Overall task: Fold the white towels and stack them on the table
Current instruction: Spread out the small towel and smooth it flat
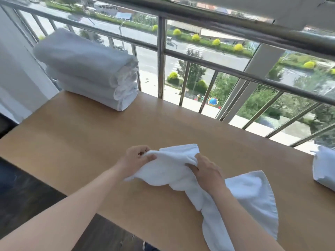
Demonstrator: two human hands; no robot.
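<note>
The second white towel at the right is cut off by the picture's edge, so its shape cannot be told. The lower end of the held towel is cut off by the bottom edge. The fingertips of the right hand are hidden in its folds. The far end of the folded stack is blurred, and its layers cannot be counted surely.
</note>
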